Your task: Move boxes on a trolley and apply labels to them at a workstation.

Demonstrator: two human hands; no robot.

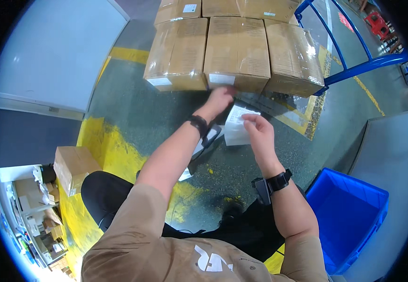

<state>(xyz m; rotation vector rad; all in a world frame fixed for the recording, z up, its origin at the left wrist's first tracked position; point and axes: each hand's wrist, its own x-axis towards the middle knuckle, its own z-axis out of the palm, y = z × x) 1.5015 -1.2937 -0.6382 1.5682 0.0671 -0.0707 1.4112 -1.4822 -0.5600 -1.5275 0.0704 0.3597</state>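
My right hand (pixel 260 134) pinches a white printed paper slip (pixel 236 132) between thumb and fingers, and the slip hangs in front of the boxes. At the lower front edge of the middle cardboard box (pixel 237 51) is my left hand (pixel 219 99), reaching forward. Its fingers are smeared by motion, so their grip is unclear. A white label (pixel 222 79) sits on that box face just above it. On the left box (pixel 176 54) there is a similar white label (pixel 159 82). More white paper (pixel 198 147) shows beneath my left wrist.
Wrapped boxes form a stack, with the right box (pixel 293 58) beside a blue cart frame (pixel 368 63). A blue plastic bin (pixel 345 202) stands at my right. To my left are a small carton (pixel 75 164) and a pale panel (pixel 49 56). Yellow paint (pixel 105 141) marks the floor.
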